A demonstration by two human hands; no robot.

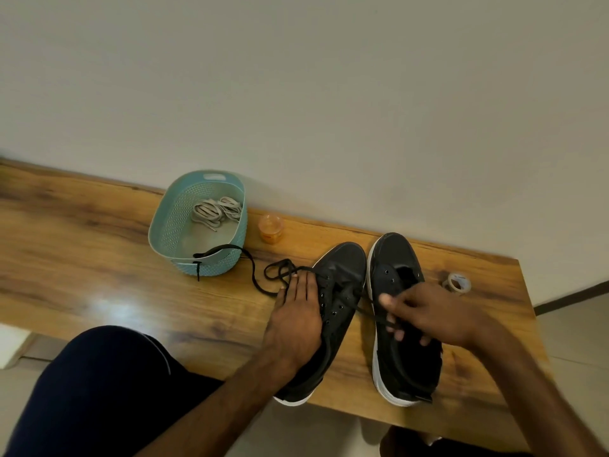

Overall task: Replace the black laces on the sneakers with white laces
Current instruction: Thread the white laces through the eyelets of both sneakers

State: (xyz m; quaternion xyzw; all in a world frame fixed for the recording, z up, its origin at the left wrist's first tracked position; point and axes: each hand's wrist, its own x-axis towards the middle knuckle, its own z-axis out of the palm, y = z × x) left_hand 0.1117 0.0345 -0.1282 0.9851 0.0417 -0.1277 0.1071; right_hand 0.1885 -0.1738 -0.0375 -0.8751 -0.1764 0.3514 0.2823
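Two black sneakers with white soles stand side by side on the wooden table [99, 258]. My left hand [296, 311] lies flat with straight fingers on the left sneaker [342, 278], holding it down. My right hand [425, 315] hovers over the right sneaker [392, 255], whose eyelets are bare, and pinches a black lace that runs from the left sneaker's eyelets. The lace's other part [257, 275] trails left in loops, its end draped over the rim of a teal basket [171, 222]. White laces [216, 211] lie bundled inside the basket.
A small orange jar [271, 228] stands between the basket and the sneakers near the wall. A roll of clear tape [457, 282] lies right of the right sneaker by the table's end. My knee in dark trousers [99, 384] is at the front left.
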